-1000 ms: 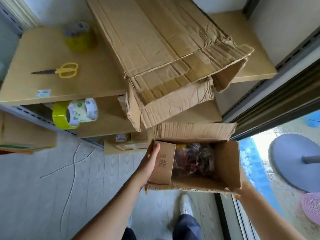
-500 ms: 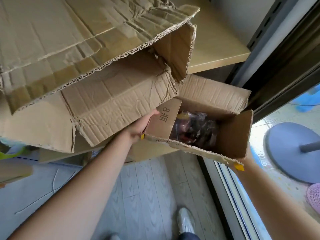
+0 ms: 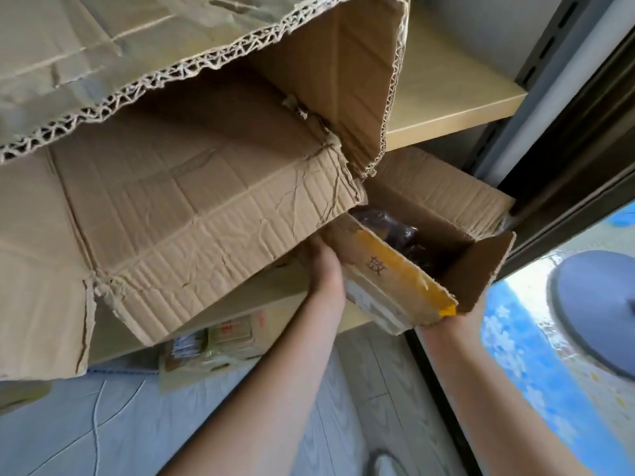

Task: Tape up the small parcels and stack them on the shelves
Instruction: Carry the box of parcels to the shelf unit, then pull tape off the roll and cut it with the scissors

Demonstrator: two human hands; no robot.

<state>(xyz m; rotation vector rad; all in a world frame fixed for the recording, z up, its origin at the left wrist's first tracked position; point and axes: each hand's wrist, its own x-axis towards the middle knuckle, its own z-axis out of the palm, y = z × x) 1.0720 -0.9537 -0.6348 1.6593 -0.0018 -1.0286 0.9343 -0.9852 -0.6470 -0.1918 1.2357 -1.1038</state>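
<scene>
I hold a small open cardboard parcel [image 3: 388, 269] between both hands, tilted, with its flaps up and yellow tape along the near flap. Dark plastic-wrapped goods [image 3: 405, 235] lie inside it. My left hand [image 3: 323, 259] grips the parcel's left side, its fingers partly hidden under a big carton's flap. My right hand [image 3: 453, 319] holds the right bottom corner from beneath and is mostly hidden by the parcel. The parcel sits in the gap between the upper shelf board [image 3: 446, 97] and the lower shelf board [image 3: 285, 297].
A large crumpled open carton [image 3: 189, 201] hangs over the upper shelf's front edge, just above my left hand. Small taped parcels [image 3: 226, 338] lie lower down under the shelves. A dark window frame [image 3: 567, 187] stands close at the right, with a grey round base [image 3: 598, 304] beyond the glass.
Both hands have carried the parcel up and forward into the gap under the upper shelf. My view has moved closer and to the right; scissors and tape rolls are out of sight.
</scene>
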